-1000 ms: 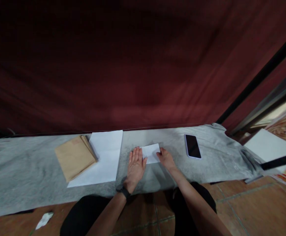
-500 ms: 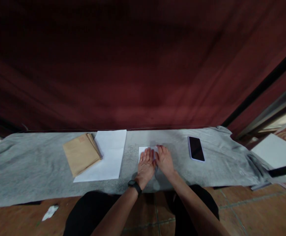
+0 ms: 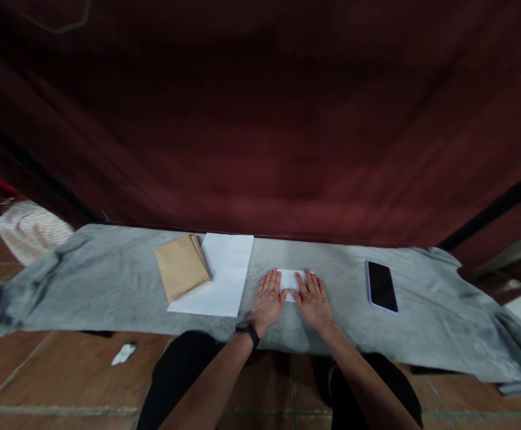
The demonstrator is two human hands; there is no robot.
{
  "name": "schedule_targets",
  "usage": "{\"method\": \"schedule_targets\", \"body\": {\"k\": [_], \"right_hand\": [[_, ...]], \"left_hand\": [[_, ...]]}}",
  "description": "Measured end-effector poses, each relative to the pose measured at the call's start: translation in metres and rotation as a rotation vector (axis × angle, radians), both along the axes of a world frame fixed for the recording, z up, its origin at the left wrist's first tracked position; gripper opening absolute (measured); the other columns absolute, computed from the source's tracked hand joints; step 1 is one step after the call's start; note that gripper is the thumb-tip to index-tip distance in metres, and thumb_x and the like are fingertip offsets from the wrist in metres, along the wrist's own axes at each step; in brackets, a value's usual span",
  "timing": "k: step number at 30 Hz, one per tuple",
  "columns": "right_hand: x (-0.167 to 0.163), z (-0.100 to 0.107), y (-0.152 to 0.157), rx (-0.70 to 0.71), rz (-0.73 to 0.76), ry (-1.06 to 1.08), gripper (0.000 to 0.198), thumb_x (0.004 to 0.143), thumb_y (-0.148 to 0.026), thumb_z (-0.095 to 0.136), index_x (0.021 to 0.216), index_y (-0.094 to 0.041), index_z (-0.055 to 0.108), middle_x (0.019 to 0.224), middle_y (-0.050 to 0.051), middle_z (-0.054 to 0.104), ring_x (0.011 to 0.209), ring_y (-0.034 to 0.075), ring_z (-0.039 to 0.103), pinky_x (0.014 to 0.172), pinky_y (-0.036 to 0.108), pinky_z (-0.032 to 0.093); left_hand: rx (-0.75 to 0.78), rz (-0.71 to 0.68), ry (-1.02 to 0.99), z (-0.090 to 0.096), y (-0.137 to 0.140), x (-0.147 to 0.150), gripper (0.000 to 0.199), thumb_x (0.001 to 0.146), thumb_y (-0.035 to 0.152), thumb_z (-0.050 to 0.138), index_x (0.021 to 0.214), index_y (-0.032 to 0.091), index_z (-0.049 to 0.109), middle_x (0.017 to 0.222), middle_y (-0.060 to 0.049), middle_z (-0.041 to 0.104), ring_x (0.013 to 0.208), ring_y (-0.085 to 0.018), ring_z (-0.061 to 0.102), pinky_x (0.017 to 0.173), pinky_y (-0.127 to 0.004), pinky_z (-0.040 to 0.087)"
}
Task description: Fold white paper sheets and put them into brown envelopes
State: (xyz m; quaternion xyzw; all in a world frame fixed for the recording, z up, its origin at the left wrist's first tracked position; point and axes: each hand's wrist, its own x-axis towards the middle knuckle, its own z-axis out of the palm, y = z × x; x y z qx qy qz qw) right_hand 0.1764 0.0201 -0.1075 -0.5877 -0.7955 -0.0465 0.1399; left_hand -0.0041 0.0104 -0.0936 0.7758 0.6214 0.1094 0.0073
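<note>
A small folded piece of white paper [image 3: 290, 279] lies on the grey cloth between my hands. My left hand [image 3: 268, 300] presses flat on its left end, fingers stretched out and pointing away from me. On the right end rests my right hand [image 3: 313, 298], also flat with its fingers extended. Both thumbs reach in toward each other over the paper's near part. The ends of the paper are hidden under my palms and fingers. A dark watch [image 3: 248, 332] is on my left wrist.
Left of my hands, brown envelopes [image 3: 182, 267] lie stacked partly over larger white sheets [image 3: 228, 275]. A phone [image 3: 382, 286] lies to the right. Grey cloth [image 3: 108, 280] covers the narrow surface, backed by a dark red curtain [image 3: 269, 149]. A crumpled white scrap [image 3: 123, 353] is on the tiled floor.
My hands have moved apart, from close together over the paper to one at each end, so its middle now shows. The whole view has shifted and tilted slightly.
</note>
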Motion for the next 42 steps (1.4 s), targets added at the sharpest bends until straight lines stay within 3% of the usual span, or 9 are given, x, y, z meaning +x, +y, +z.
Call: {"method": "schedule_targets", "body": {"k": [7,13,18,28,33,39,42], "right_hand": [[0.000,-0.003,-0.002,0.037,0.001,-0.042,0.062,0.102,-0.050,0.043,0.155,-0.018,0.041,0.164,0.019,0.031,0.147,0.035,0.036,0.119,0.054,0.025],[-0.001,-0.002,-0.002,-0.018,-0.020,-0.078,0.061,0.102,-0.046,0.044,0.156,-0.018,0.038,0.165,0.018,0.030,0.149,0.035,0.033,0.119,0.054,0.025],[-0.001,-0.002,-0.002,-0.042,-0.006,-0.096,0.058,0.103,-0.041,0.042,0.157,-0.020,0.038,0.166,0.016,0.028,0.150,0.035,0.031,0.119,0.055,0.023],[0.000,-0.006,-0.002,0.007,-0.039,-0.143,0.058,0.104,-0.043,0.038,0.157,-0.020,0.038,0.165,0.016,0.029,0.149,0.032,0.033,0.120,0.051,0.022],[-0.001,-0.003,-0.001,-0.024,-0.039,-0.129,0.057,0.104,-0.041,0.040,0.156,-0.021,0.039,0.165,0.016,0.030,0.150,0.031,0.033,0.121,0.051,0.022],[-0.008,0.008,0.001,-0.031,-0.089,-0.078,0.054,0.103,-0.033,0.035,0.154,-0.016,0.043,0.162,0.017,0.036,0.148,0.034,0.037,0.120,0.059,0.021],[-0.012,0.007,0.000,-0.013,-0.044,-0.045,0.055,0.103,-0.031,0.032,0.156,-0.019,0.039,0.165,0.012,0.031,0.151,0.032,0.032,0.122,0.057,0.020]], "left_hand": [[0.027,-0.002,-0.029,-0.005,-0.003,-0.001,0.064,0.104,0.047,0.028,0.157,0.010,0.031,0.163,-0.015,0.034,0.154,-0.025,0.025,0.125,-0.048,0.025],[0.024,-0.019,-0.089,0.000,-0.019,-0.008,0.057,0.104,0.037,0.031,0.156,0.013,0.034,0.165,-0.013,0.031,0.154,-0.026,0.024,0.125,-0.050,0.026],[-0.019,-0.219,-0.107,0.007,-0.041,-0.009,0.053,0.105,0.041,0.031,0.154,0.022,0.039,0.163,-0.005,0.037,0.154,-0.020,0.027,0.126,-0.045,0.026],[-0.021,-0.183,-0.109,0.011,-0.058,-0.011,0.074,0.102,0.060,0.029,0.154,0.009,0.037,0.163,-0.016,0.034,0.153,-0.026,0.027,0.125,-0.045,0.025],[0.020,-0.195,-0.070,0.008,-0.064,-0.014,0.073,0.102,0.058,0.032,0.155,0.008,0.036,0.162,-0.018,0.036,0.152,-0.028,0.029,0.124,-0.048,0.026],[0.038,-0.116,-0.081,0.026,-0.036,0.002,0.051,0.105,0.034,0.025,0.132,0.009,0.061,0.141,-0.019,0.061,0.142,-0.027,0.048,0.126,-0.052,0.020],[0.070,-0.098,-0.121,0.029,-0.010,0.013,0.051,0.104,0.029,0.024,0.141,0.012,0.054,0.150,-0.015,0.055,0.146,-0.025,0.042,0.126,-0.051,0.022]]}}
